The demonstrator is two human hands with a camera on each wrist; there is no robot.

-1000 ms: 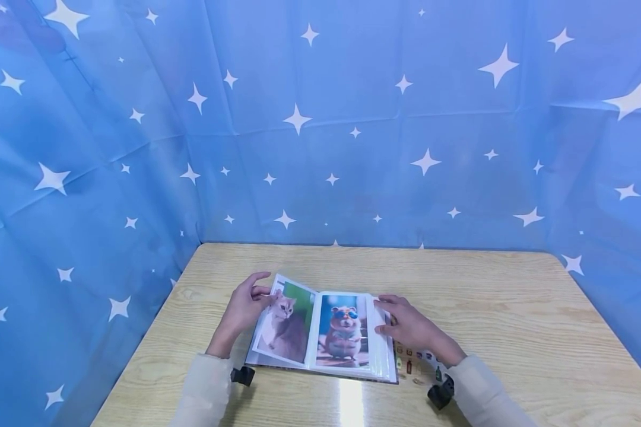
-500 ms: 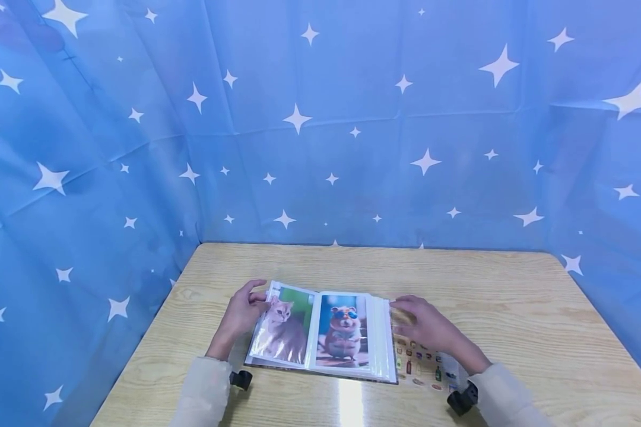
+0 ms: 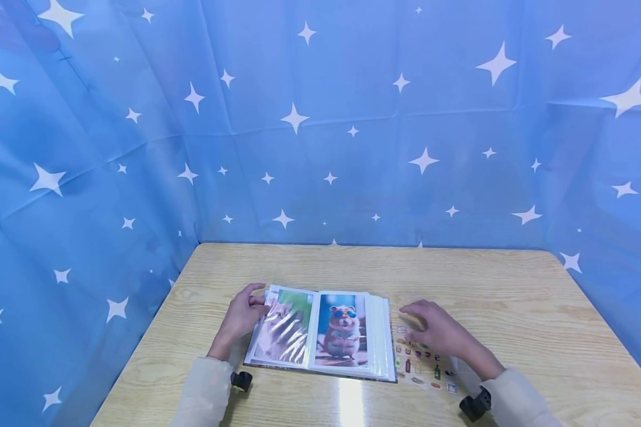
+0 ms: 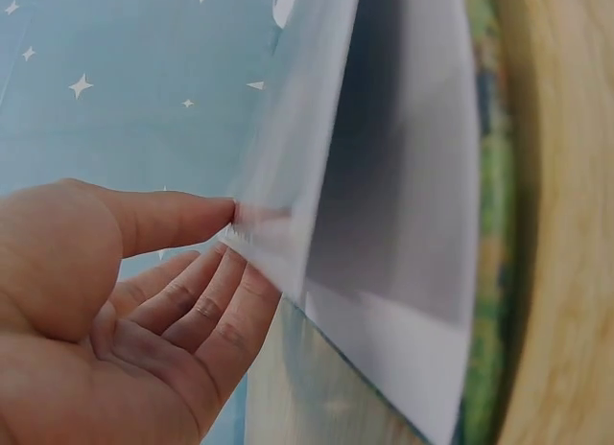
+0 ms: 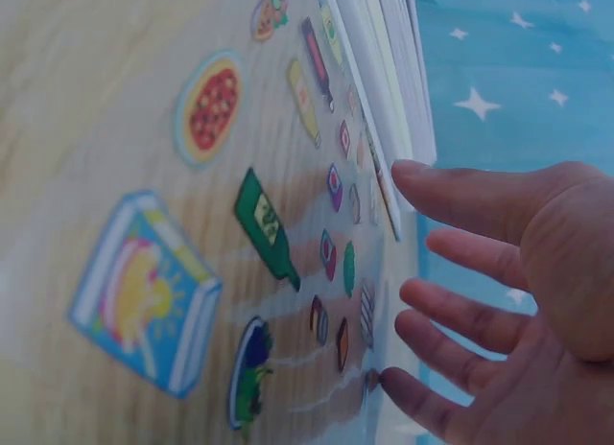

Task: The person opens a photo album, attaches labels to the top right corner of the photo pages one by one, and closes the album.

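Note:
An open photo album [image 3: 316, 362] lies on the table, a cat picture [image 3: 283, 326] on its left page and a hamster in sunglasses [image 3: 344, 332] on its right page. My left hand [image 3: 241, 317] pinches the outer edge of the left plastic page [image 4: 317, 148] between thumb and fingers; that page stands slightly lifted off the one beneath. Right of the album lies a clear sticker sheet [image 3: 418, 367] with small food and bottle pictures. My right hand [image 3: 438, 329] hovers above the sheet's far part, fingers spread and holding nothing, as the right wrist view shows.
The wooden table [image 3: 513, 308] stretches out behind and to the right of the album. A blue curtain [image 3: 320, 148] with white stars hangs behind the table and at its sides. Glare [image 3: 351, 403] falls on the table's front part.
My right hand has left the album's right edge and moved right, over the sticker sheet. The left page has lowered a little with my left hand at its edge.

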